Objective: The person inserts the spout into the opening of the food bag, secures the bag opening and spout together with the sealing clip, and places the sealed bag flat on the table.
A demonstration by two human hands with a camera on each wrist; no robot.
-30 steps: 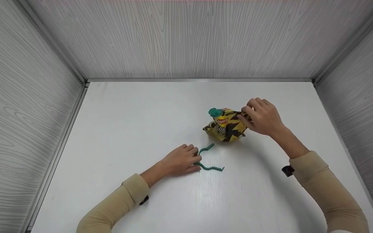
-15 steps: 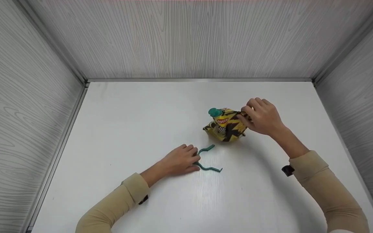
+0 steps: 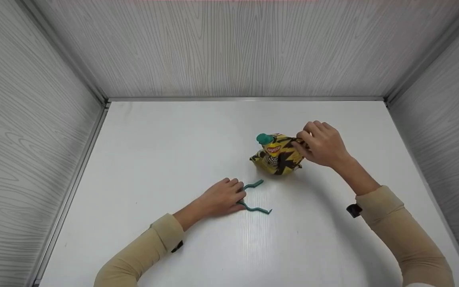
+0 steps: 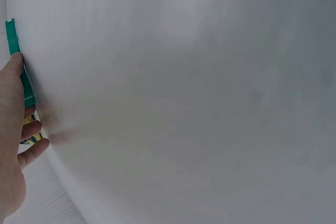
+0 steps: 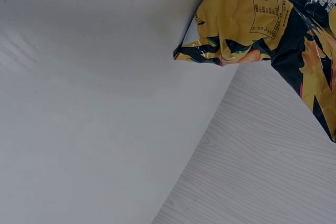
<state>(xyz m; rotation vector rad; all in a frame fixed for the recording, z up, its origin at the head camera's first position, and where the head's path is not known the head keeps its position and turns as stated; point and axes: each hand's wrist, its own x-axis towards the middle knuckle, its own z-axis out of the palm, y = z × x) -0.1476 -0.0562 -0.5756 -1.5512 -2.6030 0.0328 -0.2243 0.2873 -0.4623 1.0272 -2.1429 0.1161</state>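
On the white table, my left hand (image 3: pixel 222 198) pinches a green bag clip (image 3: pixel 257 209). The clip's two wavy arms spread apart in a V, and one tip ends in a small hook; its hinge end is hidden by my fingers. In the left wrist view the clip (image 4: pixel 28 90) is edge-on under the thumb. Farther right, my right hand (image 3: pixel 324 144) grips the gathered upper right edge of a yellow and black snack bag (image 3: pixel 287 159). A green cap (image 3: pixel 264 138) sits at the bag's upper left corner. The right wrist view shows the bag (image 5: pixel 236 19) but not the hand.
The white tabletop (image 3: pixel 161 147) is bounded by grey wood-grain panels at the back (image 3: pixel 237 48), left and right, with a metal strip (image 3: pixel 245 98) along the back edge. Dark devices sit on both sleeves, one at the right cuff (image 3: pixel 354 210).
The green bag clip's arms have shifted slightly left and toward the near side in my left hand. My right hand and the snack bag have stayed almost still.
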